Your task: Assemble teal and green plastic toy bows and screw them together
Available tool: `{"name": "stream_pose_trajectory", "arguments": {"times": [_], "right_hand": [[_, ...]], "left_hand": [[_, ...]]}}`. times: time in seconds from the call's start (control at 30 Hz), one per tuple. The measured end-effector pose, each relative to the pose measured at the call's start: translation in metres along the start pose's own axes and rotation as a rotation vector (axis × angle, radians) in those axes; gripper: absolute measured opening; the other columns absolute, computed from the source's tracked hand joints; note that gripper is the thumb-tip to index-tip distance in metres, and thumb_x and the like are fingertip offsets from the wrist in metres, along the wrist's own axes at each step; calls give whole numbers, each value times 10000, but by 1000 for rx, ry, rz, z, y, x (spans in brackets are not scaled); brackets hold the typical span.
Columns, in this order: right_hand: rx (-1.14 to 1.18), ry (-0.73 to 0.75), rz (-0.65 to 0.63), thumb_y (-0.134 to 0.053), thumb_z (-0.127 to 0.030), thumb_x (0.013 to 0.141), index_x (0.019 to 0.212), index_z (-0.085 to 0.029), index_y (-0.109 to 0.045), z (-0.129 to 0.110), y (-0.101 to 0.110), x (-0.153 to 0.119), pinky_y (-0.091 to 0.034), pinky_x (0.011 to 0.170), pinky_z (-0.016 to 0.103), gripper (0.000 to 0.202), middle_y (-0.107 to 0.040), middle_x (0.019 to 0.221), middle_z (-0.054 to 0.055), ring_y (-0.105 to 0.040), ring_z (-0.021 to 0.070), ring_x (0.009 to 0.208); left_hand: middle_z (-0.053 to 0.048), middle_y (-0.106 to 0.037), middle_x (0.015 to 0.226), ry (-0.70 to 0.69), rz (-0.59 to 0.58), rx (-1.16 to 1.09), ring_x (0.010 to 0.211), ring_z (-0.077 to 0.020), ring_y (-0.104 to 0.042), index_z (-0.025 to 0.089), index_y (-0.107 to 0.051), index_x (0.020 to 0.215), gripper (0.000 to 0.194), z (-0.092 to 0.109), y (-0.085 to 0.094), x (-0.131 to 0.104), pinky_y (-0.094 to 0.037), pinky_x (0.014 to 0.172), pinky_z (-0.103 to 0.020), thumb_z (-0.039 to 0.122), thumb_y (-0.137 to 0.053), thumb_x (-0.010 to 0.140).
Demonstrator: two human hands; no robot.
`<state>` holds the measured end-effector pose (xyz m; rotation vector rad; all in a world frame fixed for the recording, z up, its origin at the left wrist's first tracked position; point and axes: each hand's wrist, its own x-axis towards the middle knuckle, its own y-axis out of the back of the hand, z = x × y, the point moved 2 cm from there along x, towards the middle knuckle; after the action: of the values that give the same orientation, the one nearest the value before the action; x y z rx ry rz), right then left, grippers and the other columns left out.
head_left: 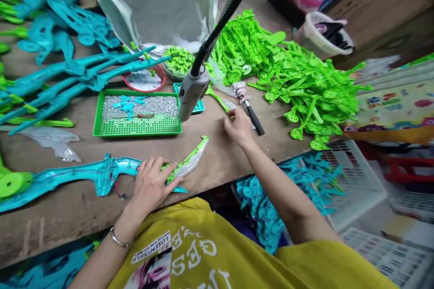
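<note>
A long blue plastic shell (pixel 77 175), half of a toy bow or gun by its shape, lies along the bench's near edge with thin wires in it. My left hand (pixel 152 180) is closed over its right end. A curved green plastic piece (pixel 190 159) with a clear part sticks out past those fingers. Farther right, my right hand (pixel 238 126) has curled fingers around the near end of a slim green plastic part (pixel 219 98); the grip is partly hidden. Just beside it lies a black-handled tool (pixel 254 119), its head wrapped in whitish material.
A green tray (pixel 137 127) holds small metal pieces, blue bits and a screwdriver (pixel 145 116). A lamp-like grey tool head (pixel 194 92) hangs over the bench. Green parts (pixel 305 86) are heaped at right, blue shells (pixel 95 72) at left. Below stands a crate (pixel 359 180).
</note>
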<state>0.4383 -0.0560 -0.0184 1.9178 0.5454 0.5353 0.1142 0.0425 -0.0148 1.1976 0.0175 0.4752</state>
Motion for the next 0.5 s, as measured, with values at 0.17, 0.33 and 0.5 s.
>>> {"name": "stream_pose_trajectory", "arguments": {"times": [0.17,0.33,0.5], "right_hand": [[-269,42,5,-465,-164,821,1033,-104,-686,23,3,3,-501,800,399,312,-727,1044,222,-666,310,921],[-194,131,142,-477,-196,841,1047,-101,-713,27,42,-19,-533,849,415,328,-745,1041,203,-699,298,937],[0,282,469,-616,-325,850,974,-161,-766,7,121,-54,-558,763,401,254,-767,914,129,-719,250,809]], "left_hand": [[-96,-671,996,-40,14,58,896,-251,-602,210,-710,1139,354,1,-2,-2,-459,790,-405,474,-639,914],[-138,-678,1084,-67,70,59,970,-282,-598,144,-612,1271,512,4,0,-5,-474,880,-455,506,-625,910],[-157,-634,1202,23,248,-44,1121,-289,-589,186,-432,1448,547,13,18,-2,-485,959,-448,313,-612,947]]}}
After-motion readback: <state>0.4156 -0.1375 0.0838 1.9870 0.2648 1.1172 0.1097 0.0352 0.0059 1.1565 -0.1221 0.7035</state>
